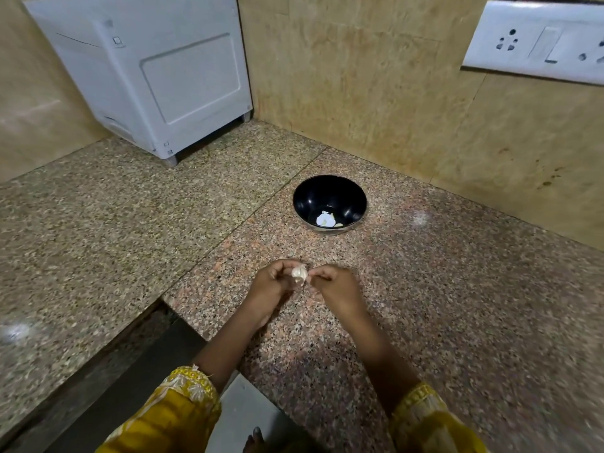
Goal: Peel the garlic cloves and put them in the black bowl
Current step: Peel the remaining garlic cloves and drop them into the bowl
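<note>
A white garlic clove (299, 274) with papery skin is held just above the granite counter. My left hand (273, 289) grips it with curled fingers. My right hand (333, 284) pinches the clove's right edge with its fingertips. The black bowl (329, 191) stands on the counter beyond my hands, upright, with a few pale garlic pieces (326, 219) lying at its bottom.
A white appliance (157, 76) stands in the back left corner. Tiled walls close the counter at the back and right, with a white socket plate (536, 40) up on the right wall. The granite counter (457, 289) edge drops off at the lower left.
</note>
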